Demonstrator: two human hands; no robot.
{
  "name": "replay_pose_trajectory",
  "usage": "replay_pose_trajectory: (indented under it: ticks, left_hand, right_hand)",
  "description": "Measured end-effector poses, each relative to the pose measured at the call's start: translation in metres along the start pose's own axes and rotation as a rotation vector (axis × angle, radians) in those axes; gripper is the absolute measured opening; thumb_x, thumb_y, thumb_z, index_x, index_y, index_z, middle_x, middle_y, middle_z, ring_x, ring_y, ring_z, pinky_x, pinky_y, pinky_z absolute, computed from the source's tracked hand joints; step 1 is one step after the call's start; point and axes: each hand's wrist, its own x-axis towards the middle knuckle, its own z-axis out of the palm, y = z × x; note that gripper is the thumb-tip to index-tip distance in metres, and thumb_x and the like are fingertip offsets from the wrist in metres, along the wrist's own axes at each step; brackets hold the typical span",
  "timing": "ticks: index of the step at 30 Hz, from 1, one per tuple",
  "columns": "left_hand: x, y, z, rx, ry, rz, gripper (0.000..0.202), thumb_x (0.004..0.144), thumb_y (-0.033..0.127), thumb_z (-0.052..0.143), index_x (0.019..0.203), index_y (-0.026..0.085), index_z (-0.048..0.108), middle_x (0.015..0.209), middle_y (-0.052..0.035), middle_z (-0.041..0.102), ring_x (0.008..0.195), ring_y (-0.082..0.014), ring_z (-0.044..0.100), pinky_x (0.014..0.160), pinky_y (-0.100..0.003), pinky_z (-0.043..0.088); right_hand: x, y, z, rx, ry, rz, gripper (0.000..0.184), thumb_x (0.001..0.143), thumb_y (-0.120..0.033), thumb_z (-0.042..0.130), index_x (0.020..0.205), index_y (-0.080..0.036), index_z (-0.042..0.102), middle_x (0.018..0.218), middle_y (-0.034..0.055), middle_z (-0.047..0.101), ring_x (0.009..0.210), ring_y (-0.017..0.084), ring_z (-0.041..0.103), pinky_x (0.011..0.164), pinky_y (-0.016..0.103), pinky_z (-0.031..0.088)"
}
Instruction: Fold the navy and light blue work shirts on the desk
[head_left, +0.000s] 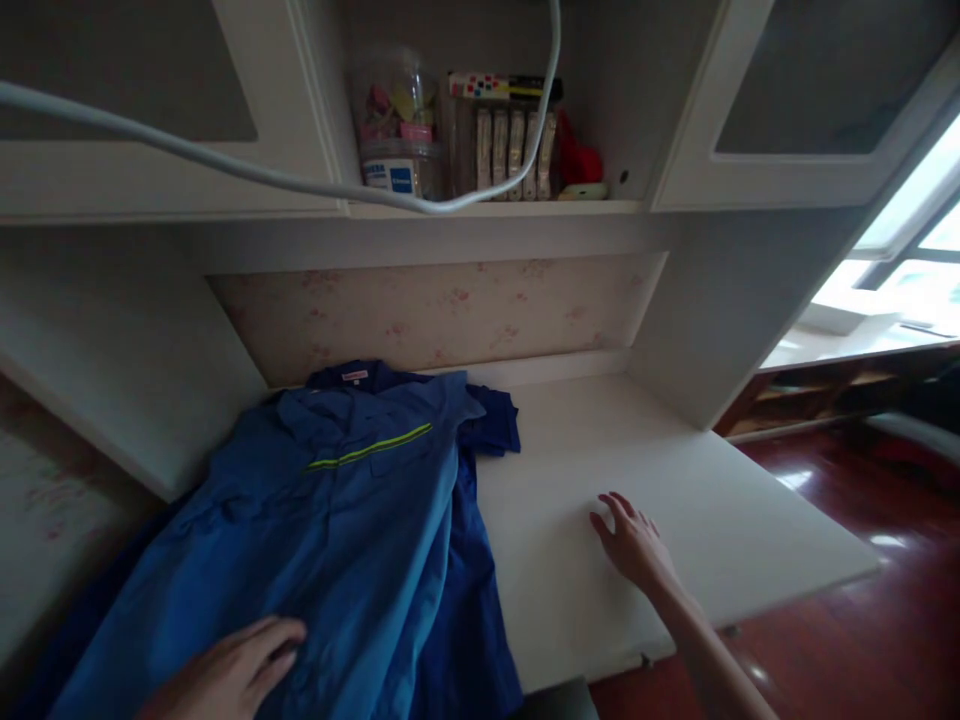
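A light blue work shirt (pixel 300 540) with a yellow-green stripe across its chest lies spread out on the left of the white desk (pixel 675 480). Beneath it, a darker navy garment (pixel 472 580) shows at the right side and at the collar. My left hand (pixel 232 670) is over the lower part of the light blue shirt, fingers curved and slightly apart, with nothing visible in them. To the right of the clothes, my right hand (pixel 634 540) is low over the bare desk surface, its fingers spread and holding nothing.
A white cable (pixel 435 207) hangs across the view in front of the shelf. On the shelf are clear plastic jars (pixel 401 125), a row of upright cases (pixel 514 150) and a red item (pixel 577 155). Cabinet walls flank the desk; a window is at right.
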Motion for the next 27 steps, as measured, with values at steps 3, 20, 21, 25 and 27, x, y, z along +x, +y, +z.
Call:
replay_pose_trajectory:
  ticks: [3,20,21,25,27]
  left_hand:
    - [0.05,0.062,0.027,-0.095,-0.014,0.124,0.054,0.094,0.055,0.039,0.139,0.029,0.056,0.148,-0.0024,0.054,0.134,-0.0207,0.052,0.112,-0.038,0.043]
    - [0.092,0.081,0.112,0.428,-0.111,0.214,0.05,0.094,0.035,0.035,0.142,0.037,0.05,0.154,0.0005,0.042,0.142,-0.0273,0.041,0.116,-0.061,0.026]
    - [0.092,0.078,0.115,0.432,-0.097,0.222,0.05,0.093,0.034,0.037,0.14,0.038,0.052,0.153,0.0007,0.043,0.141,-0.0276,0.042,0.115,-0.061,0.027]
    - [0.095,0.069,0.125,0.426,-0.036,0.266,0.046,0.091,0.034,0.041,0.133,0.041,0.06,0.149,0.0007,0.049,0.137,-0.0293,0.048,0.111,-0.062,0.033]
    - [0.098,0.067,0.125,0.401,0.012,0.308,0.045,0.091,0.036,0.043,0.131,0.04,0.062,0.146,0.0002,0.054,0.133,-0.0306,0.052,0.107,-0.064,0.037]
  right_hand:
    - [-0.002,0.003,0.013,-0.151,0.007,0.018,0.051,0.099,-0.039,0.027,0.141,-0.024,0.051,0.153,0.0084,0.045,0.142,0.029,0.038,0.115,0.057,0.024]
    - [0.003,-0.005,0.007,-0.115,0.085,0.011,0.04,0.099,-0.039,0.035,0.129,-0.03,0.061,0.144,0.0077,0.056,0.132,0.027,0.048,0.11,0.054,0.028]
    - [0.002,-0.005,0.007,-0.11,0.09,0.01,0.04,0.099,-0.038,0.035,0.129,-0.03,0.061,0.143,0.0078,0.056,0.131,0.027,0.048,0.11,0.054,0.028]
    - [0.003,-0.002,0.011,-0.089,0.1,0.012,0.039,0.098,-0.038,0.037,0.128,-0.029,0.061,0.143,0.008,0.056,0.13,0.028,0.048,0.11,0.053,0.028]
    - [0.003,0.001,0.013,-0.057,0.102,0.017,0.039,0.097,-0.038,0.039,0.127,-0.03,0.062,0.142,0.0075,0.057,0.13,0.028,0.048,0.11,0.053,0.028]
